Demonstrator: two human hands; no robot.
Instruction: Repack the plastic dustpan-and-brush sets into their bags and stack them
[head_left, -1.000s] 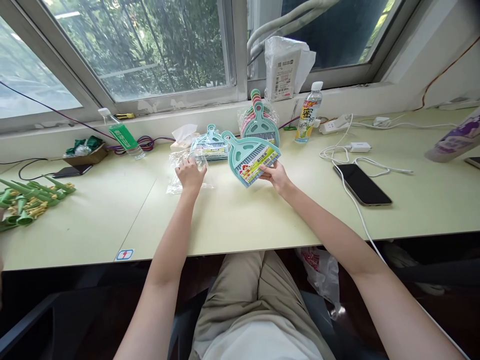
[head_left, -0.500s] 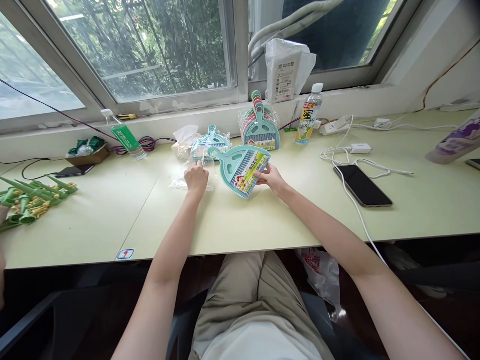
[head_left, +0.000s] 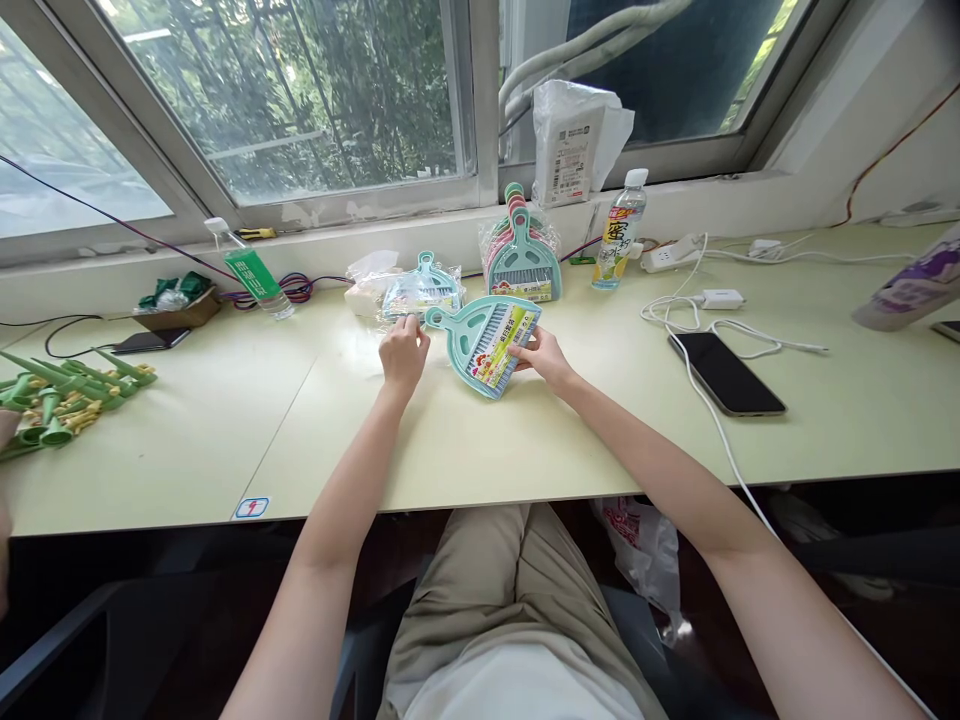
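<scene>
A small teal dustpan-and-brush set (head_left: 486,338) with a colourful label lies tilted over the desk, its handle pointing left. My right hand (head_left: 546,358) grips its right edge. My left hand (head_left: 403,352) is closed on a clear plastic bag (head_left: 367,352) just left of the dustpan's handle; the bag is hard to see under the hand. Behind them lies another bagged teal dustpan set (head_left: 421,292), and a stack of bagged sets (head_left: 523,258) leans near the wall.
A black phone (head_left: 726,372) on a white cable and a charger lie to the right. Two drink bottles (head_left: 621,226) stand by the sill. Green plastic parts (head_left: 52,400) are heaped at far left. The pale green desk (head_left: 187,440) ends near my lap.
The dustpan set has come down and leftward, turning flatter toward the bag. My left hand slid right with the bag, closing the gap to the dustpan's handle.
</scene>
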